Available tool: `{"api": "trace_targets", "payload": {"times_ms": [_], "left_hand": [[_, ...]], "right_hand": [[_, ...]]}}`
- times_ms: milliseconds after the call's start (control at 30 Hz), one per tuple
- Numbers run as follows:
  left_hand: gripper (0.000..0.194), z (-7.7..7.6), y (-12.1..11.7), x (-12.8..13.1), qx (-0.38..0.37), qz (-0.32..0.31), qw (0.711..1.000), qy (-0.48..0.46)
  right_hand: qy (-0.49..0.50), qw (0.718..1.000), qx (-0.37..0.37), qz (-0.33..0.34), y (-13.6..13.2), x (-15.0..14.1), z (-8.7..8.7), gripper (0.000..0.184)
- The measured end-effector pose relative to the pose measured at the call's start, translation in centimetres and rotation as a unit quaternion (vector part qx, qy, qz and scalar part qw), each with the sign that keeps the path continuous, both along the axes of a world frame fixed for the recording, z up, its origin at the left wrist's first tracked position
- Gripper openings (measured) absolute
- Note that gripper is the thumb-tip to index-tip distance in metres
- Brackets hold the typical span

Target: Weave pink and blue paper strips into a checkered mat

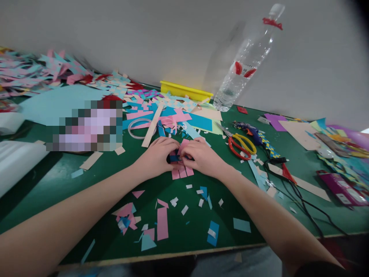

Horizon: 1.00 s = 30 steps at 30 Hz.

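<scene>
A small pink paper cut into strips (pixel 182 172) lies on the green table under both hands, with its slit ends towards me. A dark blue paper strip (pixel 174 158) crosses it between my fingers. My left hand (pixel 160 154) has curled fingers and grips the pink paper at its left edge. From the other side, my right hand (pixel 200 157) pinches at the blue strip, thumb and forefinger together. The fingers partly hide where strip and paper cross. Pink, blue and white paper scraps (pixel 162 223) lie in front of the hands.
Yellow-and-red scissors (pixel 240 144) lie right of my hands. A clear plastic bottle (pixel 245 65) stands behind them. A tape roll (pixel 141 129), coloured paper sheets (pixel 201 122) and a yellow tray (pixel 186 92) sit beyond. Dark cables (pixel 300 200) run along the right.
</scene>
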<state>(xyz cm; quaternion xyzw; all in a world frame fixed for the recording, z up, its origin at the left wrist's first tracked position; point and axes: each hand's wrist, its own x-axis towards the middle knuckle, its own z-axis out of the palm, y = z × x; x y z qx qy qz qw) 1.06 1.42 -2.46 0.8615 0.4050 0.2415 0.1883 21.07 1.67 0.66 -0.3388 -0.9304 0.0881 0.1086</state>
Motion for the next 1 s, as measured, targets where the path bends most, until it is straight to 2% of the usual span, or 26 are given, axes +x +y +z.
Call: {"api": "trace_targets", "payload": {"times_ms": [200,367,733,867,1000], "left_hand": [[0.033,0.3,-0.1,0.1,-0.005,0.007,1.0,0.01],[0.035,0.4,-0.1,0.2,-0.009,0.008,1.0,0.016],[0.039,-0.1,0.1,0.0,-0.006,0.008,1.0,0.003],[0.042,-0.2,0.1,0.0,-0.006,0.01,1.0,0.011],[0.044,0.0,0.1,0.0,0.001,0.005,1.0,0.013]], "right_hand": [[-0.036,0.997,0.068,-0.024,0.0,-0.2,-0.1,0.015],[-0.035,0.992,0.12,-0.017,0.2,0.0,-0.5,0.017],[-0.028,0.984,0.172,-0.025,0.4,0.2,-0.6,0.026],[-0.015,0.984,0.177,-0.029,0.3,0.3,-0.5,0.026],[0.042,0.976,0.21,-0.042,0.6,1.2,-0.1,0.023]]}}
